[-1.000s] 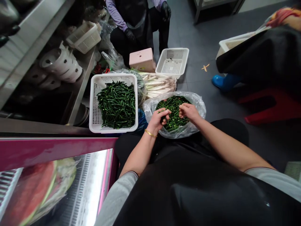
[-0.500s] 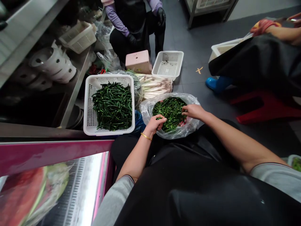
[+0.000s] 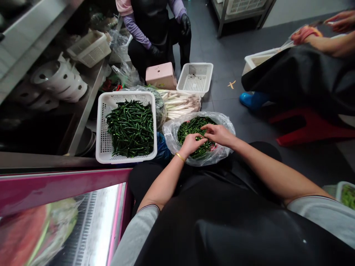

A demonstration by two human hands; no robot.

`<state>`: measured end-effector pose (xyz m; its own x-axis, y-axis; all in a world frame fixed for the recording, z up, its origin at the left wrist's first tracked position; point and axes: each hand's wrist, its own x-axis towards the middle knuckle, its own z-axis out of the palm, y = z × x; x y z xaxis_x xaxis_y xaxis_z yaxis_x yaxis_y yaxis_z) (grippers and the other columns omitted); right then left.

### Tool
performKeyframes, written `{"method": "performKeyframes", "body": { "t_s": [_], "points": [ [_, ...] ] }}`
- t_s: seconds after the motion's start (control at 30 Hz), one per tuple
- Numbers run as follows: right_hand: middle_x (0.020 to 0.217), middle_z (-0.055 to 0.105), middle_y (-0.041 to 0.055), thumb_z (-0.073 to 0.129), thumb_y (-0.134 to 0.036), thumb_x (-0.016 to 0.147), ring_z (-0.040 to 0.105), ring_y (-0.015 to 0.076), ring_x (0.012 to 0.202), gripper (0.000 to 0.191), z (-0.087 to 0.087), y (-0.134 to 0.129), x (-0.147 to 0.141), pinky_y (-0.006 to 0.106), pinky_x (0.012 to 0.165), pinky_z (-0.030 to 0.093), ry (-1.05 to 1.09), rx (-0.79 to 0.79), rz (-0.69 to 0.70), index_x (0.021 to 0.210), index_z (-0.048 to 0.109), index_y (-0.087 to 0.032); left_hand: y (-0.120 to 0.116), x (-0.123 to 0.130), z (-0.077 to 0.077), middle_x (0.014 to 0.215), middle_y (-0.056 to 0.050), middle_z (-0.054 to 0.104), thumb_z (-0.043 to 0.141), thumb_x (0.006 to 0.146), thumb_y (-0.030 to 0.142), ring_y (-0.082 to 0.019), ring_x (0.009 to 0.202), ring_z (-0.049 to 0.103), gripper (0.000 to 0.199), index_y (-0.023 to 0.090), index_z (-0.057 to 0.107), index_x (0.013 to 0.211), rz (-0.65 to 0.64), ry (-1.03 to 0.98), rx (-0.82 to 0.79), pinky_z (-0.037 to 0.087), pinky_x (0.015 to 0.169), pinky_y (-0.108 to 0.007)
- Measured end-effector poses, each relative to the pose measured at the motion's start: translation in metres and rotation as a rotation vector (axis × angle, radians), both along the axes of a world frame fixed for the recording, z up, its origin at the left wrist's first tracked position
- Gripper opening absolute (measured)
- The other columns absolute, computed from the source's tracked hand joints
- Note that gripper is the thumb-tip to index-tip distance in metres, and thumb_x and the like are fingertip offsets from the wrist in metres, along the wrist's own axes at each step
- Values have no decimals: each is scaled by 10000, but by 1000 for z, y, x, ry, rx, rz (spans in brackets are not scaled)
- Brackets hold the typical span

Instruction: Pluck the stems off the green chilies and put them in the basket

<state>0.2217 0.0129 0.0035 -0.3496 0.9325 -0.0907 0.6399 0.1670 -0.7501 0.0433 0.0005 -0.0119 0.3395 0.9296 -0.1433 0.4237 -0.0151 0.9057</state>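
Observation:
Fingertips of both my hands come together over an open clear plastic bag (image 3: pixel 171 135) of thin green chili peppers (image 3: pixel 191 127). My left hand (image 3: pixel 193 143), a gold bangle at its wrist, is closed in a pinch. Curled close beside it, my right hand (image 3: pixel 217 134) has its thumb and fingers pinched too. Whatever lies between the fingertips is too small to make out. Left of the bag stands a white perforated basket (image 3: pixel 100 127) with a heap of dark green chili peppers (image 3: pixel 131 129).
Long white-stemmed scallions (image 3: pixel 183 103) lie behind the bag. Beyond are a pink stool (image 3: pixel 161 74) and a white basket (image 3: pixel 195 77). One person in black gloves (image 3: pixel 185 25) sits opposite; another in blue boots (image 3: pixel 253 100) is at right. A glass-topped cooler (image 3: pixel 102 218) borders my left.
My right hand has moved left and my left hand right, so their fingertips now meet over the bag. The view has shifted slightly.

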Motion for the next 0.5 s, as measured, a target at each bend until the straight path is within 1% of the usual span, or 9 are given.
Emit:
{"method": "performKeyframes", "body": {
  "t_s": [0.03, 0.1, 0.2, 0.23, 0.3, 0.4, 0.43, 0.47, 0.5],
  "points": [
    [740, 687, 2, 553, -229, 779, 616, 141, 651, 283, 0, -4, -2, 253, 642, 476, 33, 33, -29, 1043, 644, -185, 1, 2, -1, 594, -3, 585, 670, 725, 422, -119, 597, 492, 327, 110, 720, 809, -9, -28, -43, 371, 633, -255],
    [793, 699, 20, 550, -232, 793, 628, 149, 688, 237, -3, -11, -8, 270, 673, 492, 67, 108, -86, 1002, 655, -191, 1, 3, -2, 552, 15, 534, 661, 712, 477, -100, 567, 444, 390, 100, 717, 790, -11, -93, -107, 336, 596, -243],
    [908, 706, 56, 513, -222, 833, 646, 171, 802, 212, -7, -15, -13, 302, 752, 504, 71, 238, -106, 980, 661, -190, 0, 3, 0, 542, 31, 497, 699, 661, 443, -79, 553, 390, 350, 100, 700, 728, 6, -115, -110, 292, 573, -237],
    [928, 702, 67, 500, -221, 843, 645, 179, 834, 215, -5, -14, -13, 311, 773, 502, 53, 278, -76, 976, 665, -186, 1, 2, 3, 538, 36, 484, 704, 653, 411, -73, 548, 374, 313, 103, 692, 706, 10, -122, -98, 280, 566, -235],
    [917, 691, 84, 487, -244, 863, 637, 190, 849, 219, 2, -9, -8, 319, 783, 495, -7, 333, 60, 943, 680, -177, 3, -2, 10, 521, 46, 454, 698, 653, 362, -60, 521, 344, 254, 111, 676, 680, -7, -171, -121, 257, 541, -231],
    [854, 665, 83, 462, -315, 897, 621, 175, 774, 275, 24, -2, 5, 297, 736, 483, -82, 346, 330, 888, 701, -180, 6, -7, 24, 487, 56, 418, 706, 638, 343, -40, 448, 293, 235, 117, 652, 669, -70, -317, -314, 199, 476, -229],
    [836, 656, 75, 451, -330, 906, 614, 166, 750, 292, 31, 0, 9, 286, 719, 477, -93, 344, 390, 886, 704, -185, 6, -7, 27, 478, 56, 415, 712, 631, 345, -36, 428, 286, 242, 116, 643, 664, -84, -377, -385, 178, 458, -229],
    [823, 650, 70, 442, -337, 913, 607, 159, 735, 302, 38, -1, 11, 275, 706, 470, -107, 348, 415, 888, 704, -188, 6, -6, 30, 472, 55, 412, 717, 626, 350, -33, 413, 285, 252, 114, 635, 659, -84, -445, -443, 164, 444, -227],
    [818, 645, 70, 435, -339, 917, 603, 156, 731, 310, 42, -2, 11, 270, 700, 464, -132, 360, 399, 889, 703, -185, 5, -4, 31, 469, 53, 411, 719, 623, 357, -32, 404, 291, 264, 113, 627, 657, -70, -519, -487, 157, 434, -224]
  ]
}}
